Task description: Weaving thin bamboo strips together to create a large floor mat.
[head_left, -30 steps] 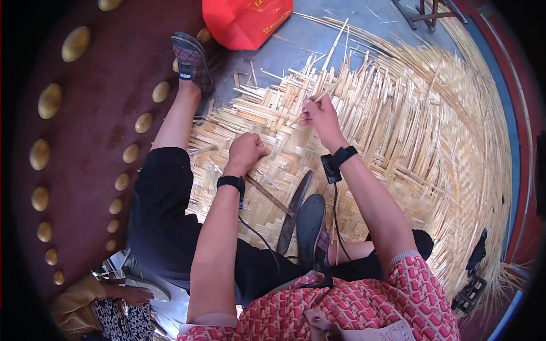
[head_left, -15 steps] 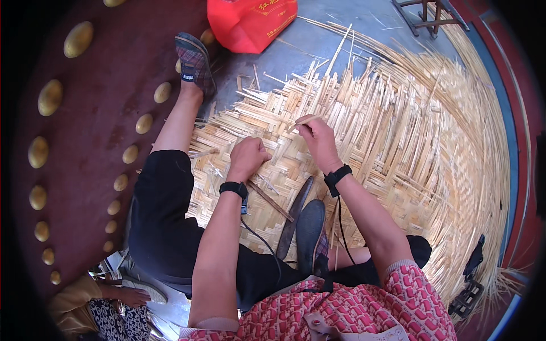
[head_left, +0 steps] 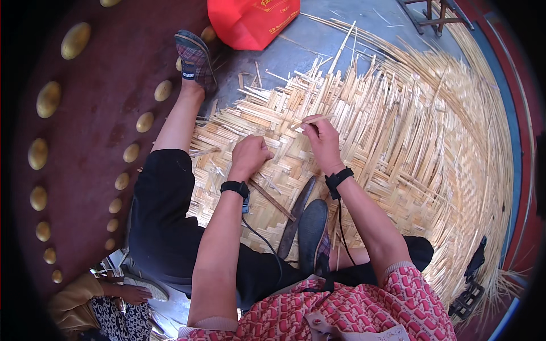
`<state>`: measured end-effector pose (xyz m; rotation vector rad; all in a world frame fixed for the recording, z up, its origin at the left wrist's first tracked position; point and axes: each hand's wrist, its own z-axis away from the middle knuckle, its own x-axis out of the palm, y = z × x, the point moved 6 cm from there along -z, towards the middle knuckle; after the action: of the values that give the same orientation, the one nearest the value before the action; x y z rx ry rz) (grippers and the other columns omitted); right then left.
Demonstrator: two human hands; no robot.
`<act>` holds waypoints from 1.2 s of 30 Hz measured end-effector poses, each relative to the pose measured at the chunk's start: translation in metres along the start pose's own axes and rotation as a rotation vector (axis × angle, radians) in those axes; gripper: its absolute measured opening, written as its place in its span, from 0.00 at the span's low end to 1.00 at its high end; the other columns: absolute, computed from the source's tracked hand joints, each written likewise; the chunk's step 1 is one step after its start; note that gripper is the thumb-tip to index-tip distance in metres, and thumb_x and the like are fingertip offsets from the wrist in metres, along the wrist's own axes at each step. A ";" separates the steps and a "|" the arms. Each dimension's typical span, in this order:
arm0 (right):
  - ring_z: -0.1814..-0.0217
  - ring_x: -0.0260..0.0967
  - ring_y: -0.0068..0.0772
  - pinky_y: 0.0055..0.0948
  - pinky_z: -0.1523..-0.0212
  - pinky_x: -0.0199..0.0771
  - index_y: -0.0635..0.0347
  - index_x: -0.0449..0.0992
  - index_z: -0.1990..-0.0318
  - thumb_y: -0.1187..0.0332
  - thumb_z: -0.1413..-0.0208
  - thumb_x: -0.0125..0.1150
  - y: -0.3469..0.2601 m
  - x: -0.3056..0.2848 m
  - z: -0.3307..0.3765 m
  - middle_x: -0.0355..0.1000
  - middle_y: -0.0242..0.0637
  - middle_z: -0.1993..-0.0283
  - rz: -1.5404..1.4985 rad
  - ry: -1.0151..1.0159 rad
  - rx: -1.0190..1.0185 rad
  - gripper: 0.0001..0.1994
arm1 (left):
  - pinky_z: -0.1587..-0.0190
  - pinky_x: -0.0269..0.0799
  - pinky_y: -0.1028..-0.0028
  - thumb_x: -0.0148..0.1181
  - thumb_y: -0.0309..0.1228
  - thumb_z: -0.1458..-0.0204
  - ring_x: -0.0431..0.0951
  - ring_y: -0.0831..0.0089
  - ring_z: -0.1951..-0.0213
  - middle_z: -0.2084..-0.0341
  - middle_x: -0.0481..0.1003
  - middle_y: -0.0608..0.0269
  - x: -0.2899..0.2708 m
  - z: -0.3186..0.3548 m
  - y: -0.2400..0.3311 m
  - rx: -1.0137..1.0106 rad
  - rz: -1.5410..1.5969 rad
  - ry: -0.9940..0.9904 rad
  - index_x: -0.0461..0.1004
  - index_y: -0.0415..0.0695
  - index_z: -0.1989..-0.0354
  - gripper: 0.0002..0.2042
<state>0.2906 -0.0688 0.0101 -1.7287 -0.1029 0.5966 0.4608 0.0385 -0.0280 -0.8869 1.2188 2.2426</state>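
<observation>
A large half-woven mat (head_left: 375, 182) of pale, flat split-cane strips lies before me, its loose ends sticking out at the far side. Low over the weave, my right hand (head_left: 324, 146) pinches a short flat strip (head_left: 318, 119) between thumb and fingers. My left hand (head_left: 249, 157) is closed in a fist on the mat to the left; whatever its fingers hold is hidden. A thin brown stick (head_left: 273, 200) runs from beside my left wrist towards a long, dark, curved blade-like piece (head_left: 296, 219) between my forearms.
A red bag (head_left: 254, 23) stands on the grey floor beyond the mat. Left is a dark red door (head_left: 102, 85) with golden studs. Another person's hand (head_left: 135, 294) shows at lower left. A small stool (head_left: 435, 17) stands far right. Wires trail from my wrist bands.
My right hand has shifted slightly to the right with the strip still pinched. My left fist stays in nearly the same place on the mat.
</observation>
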 end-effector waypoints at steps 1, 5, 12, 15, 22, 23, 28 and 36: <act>0.67 0.71 0.21 0.21 0.63 0.74 0.65 0.73 0.62 0.77 0.44 0.57 -0.001 0.000 -0.003 0.73 0.35 0.67 -0.019 0.010 -0.002 0.04 | 0.60 0.69 0.63 0.70 0.36 0.65 0.75 0.57 0.62 0.69 0.74 0.55 -0.001 0.000 0.001 -0.002 -0.007 0.002 0.75 0.43 0.74 0.13; 0.70 0.72 0.27 0.26 0.68 0.73 0.68 0.70 0.65 0.75 0.47 0.58 0.014 0.007 -0.032 0.72 0.37 0.73 -0.114 -0.103 0.229 0.06 | 0.60 0.69 0.63 0.70 0.36 0.65 0.75 0.57 0.63 0.69 0.74 0.55 -0.002 0.000 0.001 -0.001 -0.017 0.013 0.75 0.43 0.75 0.13; 0.74 0.74 0.28 0.27 0.74 0.72 0.69 0.71 0.68 0.73 0.48 0.59 0.036 0.014 -0.076 0.74 0.42 0.74 0.156 -0.331 0.415 0.06 | 0.60 0.69 0.63 0.70 0.36 0.64 0.75 0.57 0.63 0.70 0.75 0.55 0.000 0.000 0.004 0.018 -0.021 0.018 0.75 0.43 0.75 0.13; 0.71 0.75 0.35 0.34 0.65 0.73 0.65 0.75 0.68 0.65 0.49 0.61 0.042 0.016 -0.077 0.76 0.42 0.71 0.305 -0.395 0.424 0.10 | 0.60 0.69 0.63 0.70 0.36 0.65 0.75 0.57 0.63 0.70 0.75 0.55 -0.003 -0.001 0.004 0.005 -0.024 0.011 0.75 0.43 0.75 0.13; 0.58 0.73 0.49 0.42 0.59 0.72 0.60 0.77 0.64 0.58 0.49 0.59 0.034 0.023 -0.058 0.76 0.46 0.66 0.721 -0.325 0.268 0.14 | 0.61 0.69 0.63 0.69 0.36 0.65 0.75 0.57 0.63 0.71 0.75 0.55 0.001 -0.002 0.006 0.035 -0.014 0.010 0.75 0.42 0.76 0.13; 0.60 0.73 0.48 0.43 0.60 0.71 0.62 0.75 0.66 0.59 0.50 0.60 0.033 0.020 -0.054 0.75 0.46 0.66 0.696 -0.261 0.229 0.14 | 0.61 0.69 0.63 0.69 0.36 0.65 0.75 0.57 0.64 0.71 0.75 0.55 0.001 -0.005 0.006 0.049 -0.013 0.016 0.75 0.42 0.76 0.13; 0.68 0.71 0.51 0.46 0.67 0.68 0.62 0.68 0.67 0.64 0.51 0.60 -0.018 0.015 -0.008 0.72 0.46 0.73 0.415 -0.161 0.019 0.11 | 0.61 0.69 0.63 0.69 0.35 0.65 0.74 0.57 0.64 0.72 0.75 0.55 0.001 0.000 -0.005 0.049 0.053 0.021 0.74 0.42 0.77 0.12; 0.71 0.74 0.45 0.39 0.74 0.73 0.62 0.73 0.71 0.71 0.56 0.54 -0.039 0.074 0.134 0.73 0.43 0.74 0.862 -0.651 -0.269 0.06 | 0.73 0.69 0.77 0.63 0.29 0.52 0.73 0.77 0.76 0.79 0.73 0.68 -0.018 -0.004 0.004 -0.129 0.659 -0.269 0.74 0.40 0.70 0.06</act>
<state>0.3052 0.0883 0.0056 -1.7284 0.1246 1.8406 0.4723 0.0312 -0.0143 -0.2063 1.3852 2.8558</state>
